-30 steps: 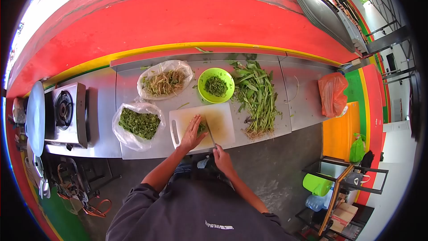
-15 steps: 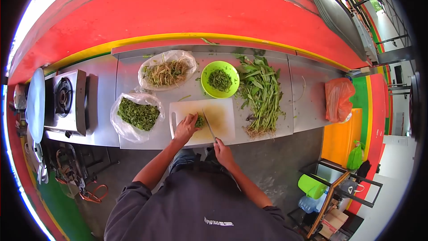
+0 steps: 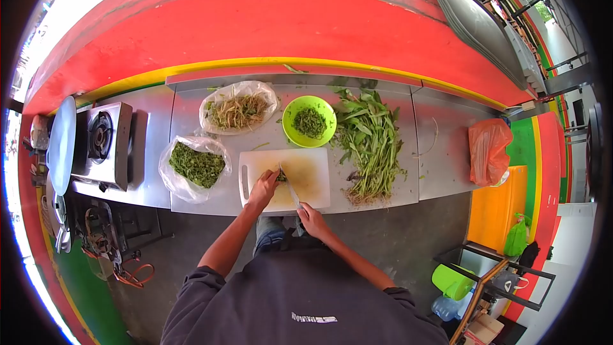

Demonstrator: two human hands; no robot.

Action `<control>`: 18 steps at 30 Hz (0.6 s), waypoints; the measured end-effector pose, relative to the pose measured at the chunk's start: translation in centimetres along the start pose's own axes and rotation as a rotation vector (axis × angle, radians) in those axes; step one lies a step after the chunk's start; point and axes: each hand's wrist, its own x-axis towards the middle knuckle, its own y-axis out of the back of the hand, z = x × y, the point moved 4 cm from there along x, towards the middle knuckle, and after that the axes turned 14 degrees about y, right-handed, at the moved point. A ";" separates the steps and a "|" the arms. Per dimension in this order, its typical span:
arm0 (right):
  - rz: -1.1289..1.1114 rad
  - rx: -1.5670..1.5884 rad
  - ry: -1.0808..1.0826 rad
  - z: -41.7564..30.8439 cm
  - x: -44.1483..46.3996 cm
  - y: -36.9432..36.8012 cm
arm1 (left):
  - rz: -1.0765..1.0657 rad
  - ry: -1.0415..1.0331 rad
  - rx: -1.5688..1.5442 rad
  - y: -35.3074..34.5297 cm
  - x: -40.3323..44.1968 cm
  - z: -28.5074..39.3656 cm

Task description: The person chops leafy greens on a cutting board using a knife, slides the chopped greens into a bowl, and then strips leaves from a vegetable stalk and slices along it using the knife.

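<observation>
We see our left hand on the left part of the white cutting board, its fingers drawn narrow over a small bundle of greens; whether the fingertips are curled under is too small to tell. Our right hand has its fingers wrapped around the handle of the knife, whose blade slants across the board just beside the bundle and close to the left fingers. For sound cutting, we judge, the bundle should be gathered tightly, the fingertips tucked behind the knuckles, and the blade guided in short, even strokes, the left hand backing away by one slice at a time. The board should lie flat and steady near the counter's front edge. Beyond it stands the green bowl with chopped greens; to the right lie long leafy stalks, roots toward us; to the left sit a clear bag of cut leaves and, farther back, another of pale, rooty trimmings.
</observation>
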 end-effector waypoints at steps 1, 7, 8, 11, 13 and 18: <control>0.051 -0.008 0.089 0.7 0.0 -0.2 | 0.015 -0.001 -0.001 0.1 -0.1 0.2; 0.007 0.077 0.141 0.7 0.8 1.2 | 0.044 0.040 -0.044 0.0 -0.4 0.6; -0.025 0.100 0.113 0.9 0.9 1.2 | 0.045 0.058 -0.053 0.1 -0.4 0.8; -0.107 0.131 0.070 0.7 1.1 2.2 | 0.064 0.067 -0.072 -0.3 -0.6 0.6; -0.151 0.155 0.037 0.5 1.2 3.0 | 0.067 0.083 -0.068 -0.2 -0.7 1.1; -0.244 0.212 -0.010 0.9 1.7 4.2 | 0.087 0.108 -0.035 -0.1 -0.7 2.1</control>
